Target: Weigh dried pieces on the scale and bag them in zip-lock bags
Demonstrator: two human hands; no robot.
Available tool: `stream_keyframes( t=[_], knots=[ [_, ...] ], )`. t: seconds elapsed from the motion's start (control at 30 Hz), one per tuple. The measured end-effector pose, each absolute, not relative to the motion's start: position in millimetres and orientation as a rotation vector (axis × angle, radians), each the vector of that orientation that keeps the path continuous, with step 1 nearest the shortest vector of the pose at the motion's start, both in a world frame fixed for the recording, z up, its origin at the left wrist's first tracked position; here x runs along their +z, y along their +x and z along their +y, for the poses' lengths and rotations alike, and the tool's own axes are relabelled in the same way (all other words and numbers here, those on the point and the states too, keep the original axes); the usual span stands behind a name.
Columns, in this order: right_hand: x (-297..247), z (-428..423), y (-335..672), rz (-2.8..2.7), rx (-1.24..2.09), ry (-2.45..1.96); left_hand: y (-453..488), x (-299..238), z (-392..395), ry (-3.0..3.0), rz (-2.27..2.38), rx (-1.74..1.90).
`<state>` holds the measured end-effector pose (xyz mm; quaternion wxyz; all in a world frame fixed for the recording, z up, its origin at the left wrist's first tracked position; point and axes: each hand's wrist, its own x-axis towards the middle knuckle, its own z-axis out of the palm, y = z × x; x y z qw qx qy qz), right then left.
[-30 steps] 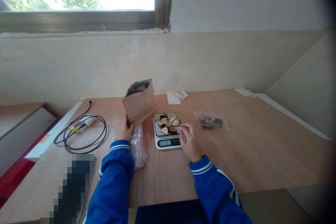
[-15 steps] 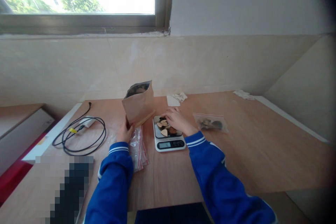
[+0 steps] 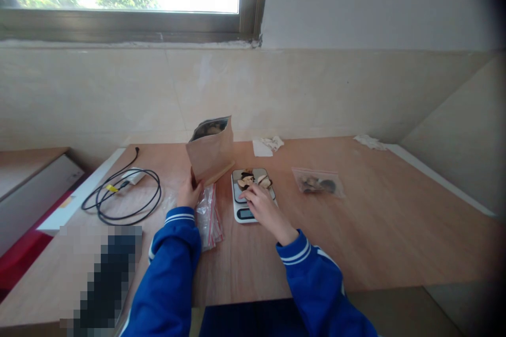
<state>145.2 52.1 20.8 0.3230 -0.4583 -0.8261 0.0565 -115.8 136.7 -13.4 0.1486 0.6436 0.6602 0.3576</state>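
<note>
My left hand grips the lower left corner of a brown paper pouch, its fingers around the edge. The pouch stands upright with its top open and dark lining showing; pale pieces are inside. A white digital kitchen scale stands right of it, holding dried slices with pale faces and dark edges, perhaps mushroom. My right hand is over the front of the scale, fingers stretched and apart at the slices' near side. It hides part of the plate and display. Clear zip bags lie beside my left wrist.
A filled zip bag lies right of the scale. Crumpled tissue is near the wall. A coiled black cable with a white adapter lies on the left. A pixelated dark object is at the front left.
My right hand has come from the far right side of the plate to its front. The slices now sit farther back on the plate. My left hand stays at the pouch.
</note>
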Motion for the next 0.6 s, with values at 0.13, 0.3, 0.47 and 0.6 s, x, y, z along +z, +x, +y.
stream_keyframes(
  t=[0.13,0.3,0.47,0.6],
  knots=[
    [21.3,50.1,144.0,-2.082,0.311,-1.103,-115.8,-13.3,137.3,1.846,1.908,1.043],
    [38.2,36.8,154.2,-1.887,0.486,-0.967,-115.8,-12.5,136.7,1.847,1.931,0.992],
    [43.3,31.1,177.7,-1.66,0.532,-1.034,-117.0,-15.9,138.4,1.865,1.92,1.007],
    [36.2,32.2,186.4,-1.561,0.547,-1.075,-118.5,-18.2,140.4,1.862,1.91,1.002]
  ],
)
